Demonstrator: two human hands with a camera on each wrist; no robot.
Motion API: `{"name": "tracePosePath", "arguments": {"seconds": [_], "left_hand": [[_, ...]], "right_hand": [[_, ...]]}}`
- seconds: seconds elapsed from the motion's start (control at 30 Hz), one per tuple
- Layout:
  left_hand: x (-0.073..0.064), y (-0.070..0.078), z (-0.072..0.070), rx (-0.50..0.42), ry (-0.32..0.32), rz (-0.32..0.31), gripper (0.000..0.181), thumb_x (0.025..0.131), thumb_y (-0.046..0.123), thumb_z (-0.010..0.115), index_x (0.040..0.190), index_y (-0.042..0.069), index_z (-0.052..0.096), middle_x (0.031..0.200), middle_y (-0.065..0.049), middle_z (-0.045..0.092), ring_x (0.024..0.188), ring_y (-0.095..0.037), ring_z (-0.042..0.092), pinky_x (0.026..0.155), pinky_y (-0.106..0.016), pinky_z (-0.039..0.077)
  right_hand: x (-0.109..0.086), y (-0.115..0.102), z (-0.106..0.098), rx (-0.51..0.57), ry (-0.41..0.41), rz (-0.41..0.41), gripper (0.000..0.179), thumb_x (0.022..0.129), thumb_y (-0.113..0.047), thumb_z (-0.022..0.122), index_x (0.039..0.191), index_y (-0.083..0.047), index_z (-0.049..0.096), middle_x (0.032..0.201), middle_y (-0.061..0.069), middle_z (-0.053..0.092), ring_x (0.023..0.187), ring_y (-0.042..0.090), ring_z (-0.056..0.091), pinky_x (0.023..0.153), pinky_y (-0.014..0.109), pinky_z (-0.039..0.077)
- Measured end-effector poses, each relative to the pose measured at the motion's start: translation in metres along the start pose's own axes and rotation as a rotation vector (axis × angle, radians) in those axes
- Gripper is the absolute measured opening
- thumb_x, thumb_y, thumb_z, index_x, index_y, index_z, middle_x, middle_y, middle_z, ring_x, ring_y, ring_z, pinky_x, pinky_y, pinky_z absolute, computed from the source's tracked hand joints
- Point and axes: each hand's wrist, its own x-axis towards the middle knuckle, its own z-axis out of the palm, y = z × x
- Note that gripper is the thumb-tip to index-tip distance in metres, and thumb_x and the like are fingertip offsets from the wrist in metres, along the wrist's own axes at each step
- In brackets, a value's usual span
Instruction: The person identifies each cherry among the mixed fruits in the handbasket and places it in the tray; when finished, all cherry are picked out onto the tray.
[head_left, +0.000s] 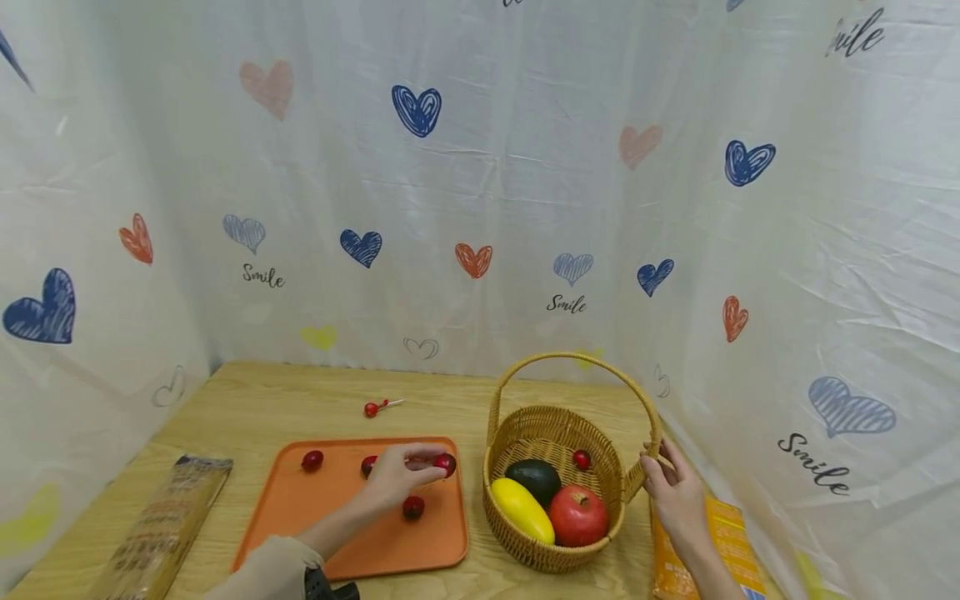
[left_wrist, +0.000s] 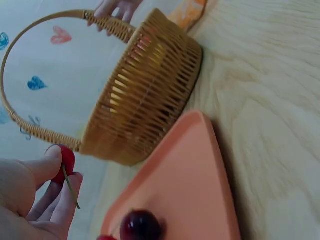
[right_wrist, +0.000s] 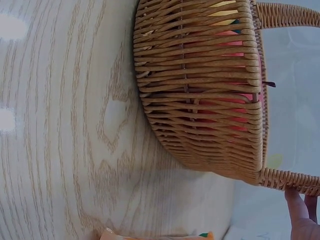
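Note:
Between thumb and fingers, my left hand (head_left: 399,477) pinches a dark red cherry (left_wrist: 68,161) with a thin green stem, raised over the right side of the orange tray (head_left: 330,533). On the tray lie a few more cherries, such as one (head_left: 312,460) at the far left and another (head_left: 413,507) below the hand. To the right stands a wicker basket (head_left: 525,557) holding a yellow mango-like fruit (head_left: 522,510), a dark green avocado (head_left: 534,480), a red pomegranate-like fruit (head_left: 578,516) and one cherry (head_left: 581,459). My right hand (head_left: 677,492) grips the basket's handle near its right base.
Behind the tray lies a small red item with a white stick (head_left: 381,407). A long clear-and-brown package (head_left: 168,525) is on the left of the table, and an orange packet (head_left: 720,542) sits under the right forearm. A curtain with hearts encloses the table.

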Motion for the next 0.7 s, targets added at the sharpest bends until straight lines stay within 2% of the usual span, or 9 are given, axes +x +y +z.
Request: {"name": "tracePosePath", "arguments": {"seconds": [0.2,0.3,0.5,0.6,0.7], "left_hand": [[-0.020,-0.014,-0.027,0.035,0.075,-0.040,0.042,0.081,0.021,0.076,0.115,-0.001,0.066,0.112,-0.015,0.064,0.097,-0.026,0.064,0.076,-0.034,0.054],[-0.027,-0.020,-0.038,0.037,0.098,-0.050,0.042,0.082,0.019,0.075,0.116,-0.004,0.064,0.111,-0.016,0.065,0.095,-0.026,0.065,0.076,-0.033,0.054],[-0.036,-0.030,-0.051,0.079,0.100,-0.061,0.043,0.083,0.018,0.074,0.116,-0.006,0.064,0.116,-0.020,0.062,0.099,-0.029,0.064,0.078,-0.034,0.053],[-0.043,-0.032,-0.056,0.129,0.132,-0.082,0.042,0.081,0.018,0.076,0.114,-0.005,0.065,0.116,-0.020,0.062,0.097,-0.029,0.064,0.078,-0.036,0.053],[-0.050,-0.035,-0.063,0.197,0.177,-0.121,0.039,0.079,0.017,0.077,0.111,-0.003,0.067,0.108,-0.015,0.066,0.092,-0.025,0.065,0.077,-0.037,0.053]], "right_hand": [[0.000,0.000,0.000,-0.011,-0.009,0.006,0.054,0.100,-0.025,0.048,0.148,-0.008,0.030,0.137,0.016,0.037,0.102,-0.014,0.048,0.077,0.012,0.047],[0.000,0.000,0.000,-0.011,-0.011,0.023,0.056,0.100,-0.025,0.048,0.150,-0.008,0.027,0.138,0.015,0.035,0.101,-0.017,0.046,0.077,0.012,0.047],[0.001,-0.001,-0.001,-0.006,-0.009,0.050,0.060,0.100,-0.028,0.048,0.151,-0.011,0.023,0.140,0.013,0.032,0.099,-0.019,0.045,0.077,0.010,0.046],[0.001,-0.001,0.000,-0.005,-0.010,0.053,0.059,0.100,-0.029,0.048,0.151,-0.011,0.024,0.140,0.013,0.033,0.099,-0.018,0.045,0.077,0.010,0.046],[0.001,-0.002,0.000,-0.004,-0.011,0.059,0.059,0.100,-0.029,0.048,0.151,-0.012,0.023,0.141,0.014,0.032,0.098,-0.019,0.045,0.077,0.010,0.046]]}}
